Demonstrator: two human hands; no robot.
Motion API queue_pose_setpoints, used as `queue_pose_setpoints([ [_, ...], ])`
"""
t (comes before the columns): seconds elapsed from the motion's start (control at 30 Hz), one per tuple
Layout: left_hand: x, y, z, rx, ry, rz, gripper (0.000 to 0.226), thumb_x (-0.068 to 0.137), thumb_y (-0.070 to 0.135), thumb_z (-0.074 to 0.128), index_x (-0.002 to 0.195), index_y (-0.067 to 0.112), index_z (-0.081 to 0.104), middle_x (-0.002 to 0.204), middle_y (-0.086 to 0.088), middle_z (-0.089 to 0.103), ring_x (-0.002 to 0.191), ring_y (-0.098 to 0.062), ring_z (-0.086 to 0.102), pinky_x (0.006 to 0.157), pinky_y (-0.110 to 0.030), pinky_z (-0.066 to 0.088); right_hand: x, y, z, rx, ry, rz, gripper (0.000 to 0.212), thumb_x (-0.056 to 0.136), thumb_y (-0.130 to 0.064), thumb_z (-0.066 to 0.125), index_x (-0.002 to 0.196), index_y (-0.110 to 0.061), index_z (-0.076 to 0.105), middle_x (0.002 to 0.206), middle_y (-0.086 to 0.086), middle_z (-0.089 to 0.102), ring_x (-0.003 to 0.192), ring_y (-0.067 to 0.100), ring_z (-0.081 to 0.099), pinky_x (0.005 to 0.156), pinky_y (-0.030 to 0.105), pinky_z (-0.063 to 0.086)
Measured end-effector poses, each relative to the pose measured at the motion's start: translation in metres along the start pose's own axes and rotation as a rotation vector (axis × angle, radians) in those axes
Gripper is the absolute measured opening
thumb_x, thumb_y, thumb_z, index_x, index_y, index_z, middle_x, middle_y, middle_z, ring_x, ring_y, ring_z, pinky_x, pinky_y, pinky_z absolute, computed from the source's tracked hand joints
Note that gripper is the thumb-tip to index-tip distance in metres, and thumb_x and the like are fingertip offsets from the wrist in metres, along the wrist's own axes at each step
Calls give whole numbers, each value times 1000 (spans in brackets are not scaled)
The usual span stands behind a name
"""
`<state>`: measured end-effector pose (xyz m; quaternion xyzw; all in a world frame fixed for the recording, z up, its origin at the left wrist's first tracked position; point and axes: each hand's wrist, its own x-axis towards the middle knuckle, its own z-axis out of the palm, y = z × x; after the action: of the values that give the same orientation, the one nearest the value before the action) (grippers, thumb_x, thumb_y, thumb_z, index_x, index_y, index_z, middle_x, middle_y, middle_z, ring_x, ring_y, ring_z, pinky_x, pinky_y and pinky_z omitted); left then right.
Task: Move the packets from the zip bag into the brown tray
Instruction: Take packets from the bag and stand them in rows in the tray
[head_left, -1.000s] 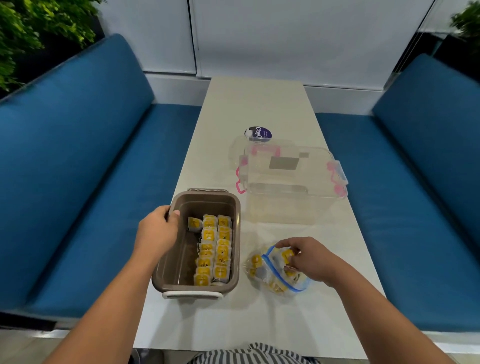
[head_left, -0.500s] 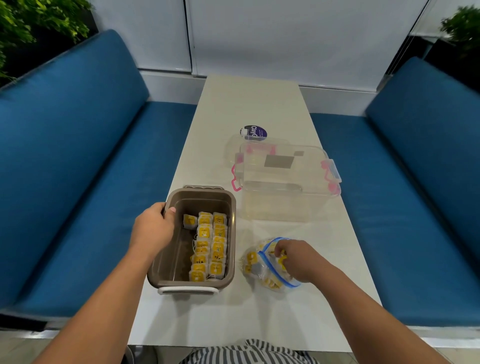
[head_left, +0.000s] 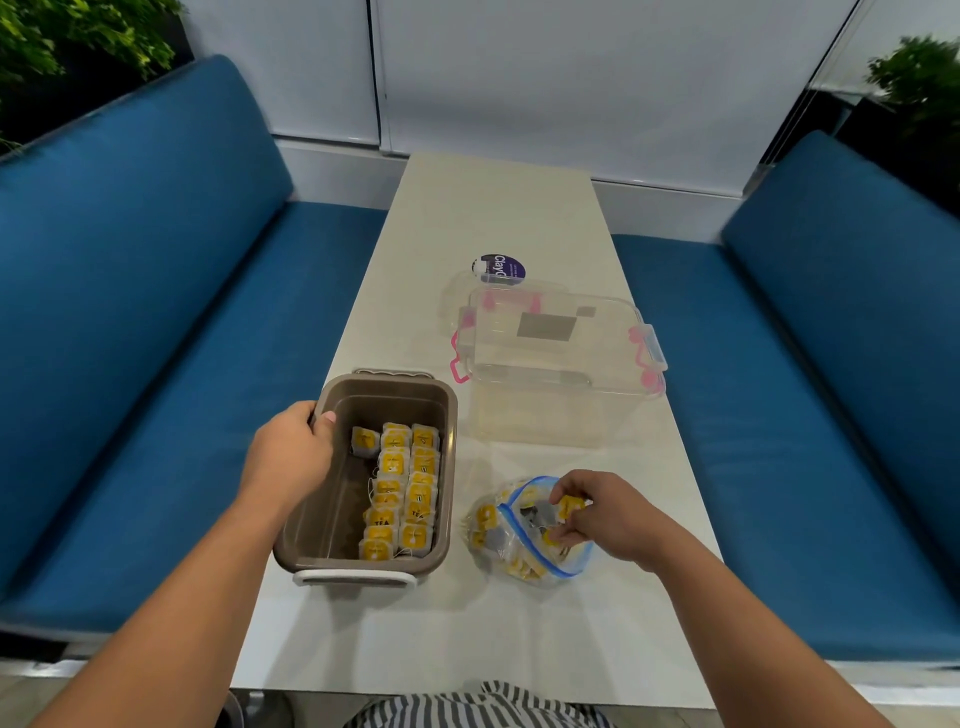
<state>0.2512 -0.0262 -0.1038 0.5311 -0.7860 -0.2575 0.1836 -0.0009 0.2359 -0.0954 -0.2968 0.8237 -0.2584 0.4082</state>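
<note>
The tray (head_left: 337, 519) is brown with a white handle (head_left: 353, 577), its packets (head_left: 423, 462) yellow. The clear zip bag (head_left: 498, 540) has a blue strip (head_left: 535, 543); the clear box (head_left: 545, 415), pink latches (head_left: 460, 371). Blue benches (head_left: 130, 312) flank the cream table (head_left: 498, 218); black-and-white striped cloth (head_left: 483, 709) lies at its near edge.

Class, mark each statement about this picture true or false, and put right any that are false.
1. The left hand grips the rim of the brown tray. True.
2. The zip bag lies inside the tray. False: it lies on the table, right of the tray.
3. The right hand pinches a yellow packet at the bag's mouth. True.
4. The tray holds nothing. False: rows of packets line its right side.
5. The clear box stands nearer the person than the tray. False: it stands farther away.
</note>
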Motion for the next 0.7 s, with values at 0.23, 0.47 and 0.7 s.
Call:
queue_pose_setpoints([
  [0.23,0,0,1,15,4,-5,26,104,36,43,99,16,59,83,-2,61,78,-23,57,65,-37,48,3,1,2,-156,85,-140,18,91,-3,66,89,-21,66,94,9,68,83,22,64,82,37,56],
  [0.47,0,0,1,9,0,-4,26,104,36,42,100,17,59,84,-2,62,79,-24,58,66,-37,48,6,-12,-3,-165,110,-169,19,92,-7,73,88,-26,74,89,-2,74,79,7,68,63,8,47],
  [0.7,-3,0,2,7,5,-13,23,104,36,42,98,20,57,83,1,60,77,-20,57,65,-36,48,-2,-34,-5,-268,202,-347,18,90,-15,77,82,-30,71,115,-14,52,94,-2,55,75,5,39],
])
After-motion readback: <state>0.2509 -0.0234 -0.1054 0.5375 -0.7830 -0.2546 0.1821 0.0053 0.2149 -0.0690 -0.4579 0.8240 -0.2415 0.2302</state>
